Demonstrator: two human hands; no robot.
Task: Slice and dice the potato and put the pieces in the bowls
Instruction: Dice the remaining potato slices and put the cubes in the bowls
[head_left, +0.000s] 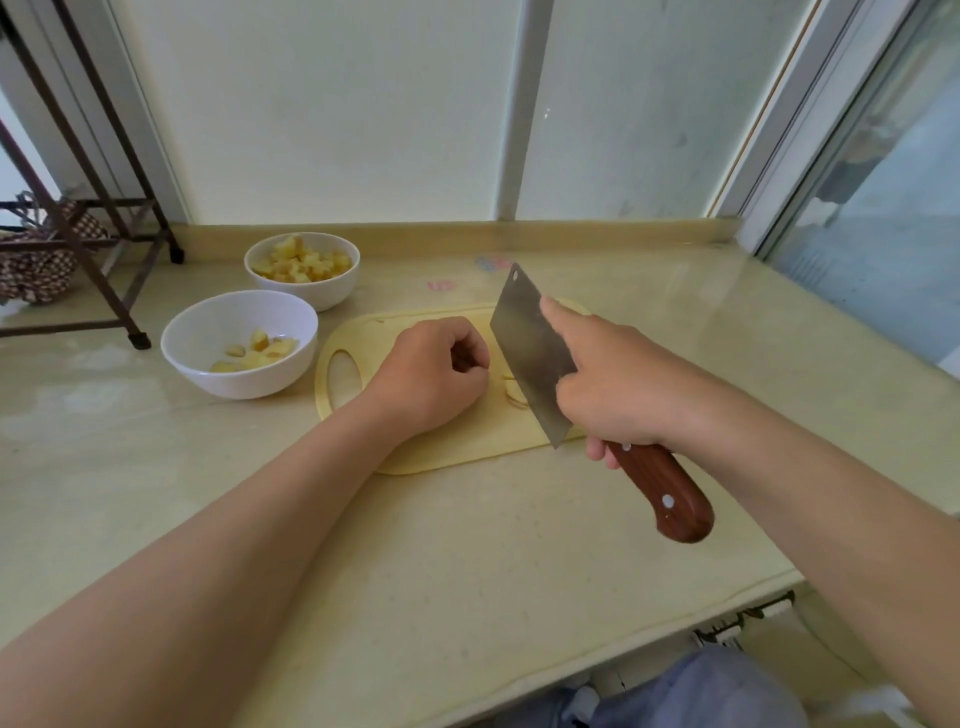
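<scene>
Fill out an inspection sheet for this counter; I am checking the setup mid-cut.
Surface: beige counter with a cutting board on it.
Job's things: potato slices on the board beside the cleaver blade; near bowl holds a few pieces, far bowl heaped with dice.
Clutter: faint coloured marks behind the board.
Grips: left hand curled on the board, contents hidden; right hand holds the cleaver handle, forefinger along the blade.
Cables: nothing seen.
Surroundings: metal rack at left, frosted window behind.

No legible text or labels.
</scene>
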